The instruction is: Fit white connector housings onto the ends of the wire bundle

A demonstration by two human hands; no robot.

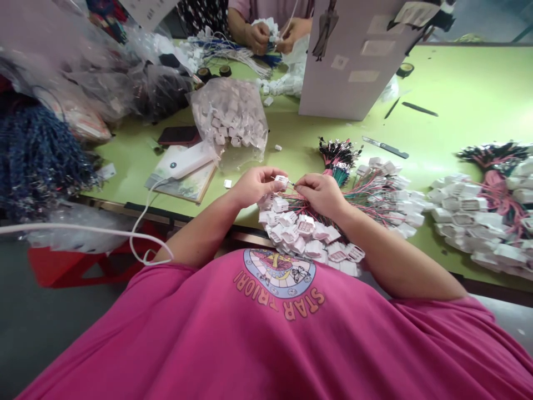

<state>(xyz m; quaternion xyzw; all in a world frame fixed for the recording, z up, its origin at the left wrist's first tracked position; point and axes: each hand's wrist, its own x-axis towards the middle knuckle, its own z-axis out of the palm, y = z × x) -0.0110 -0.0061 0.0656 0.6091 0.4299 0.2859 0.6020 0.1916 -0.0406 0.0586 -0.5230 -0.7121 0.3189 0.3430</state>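
Note:
My left hand (260,184) pinches a small white connector (281,181) above the table's near edge. Just right of it, my right hand (318,191) is closed on a thin wire (293,184) whose dark end points at the connector. Below both hands lies a heap of white connectors (306,225) with pink and green wires, some hanging over the edge. Further right, more wired connectors (391,194) spread out. Behind my right hand sits a bundle of black wire ends (338,153).
A clear bag of white connectors (233,114), a white power bank (189,160) on a booklet, and a knife (385,146) lie around. A grey partition (345,61) stands behind. Another person's hands (270,38) work across the table. Blue wires (41,155) pile up left.

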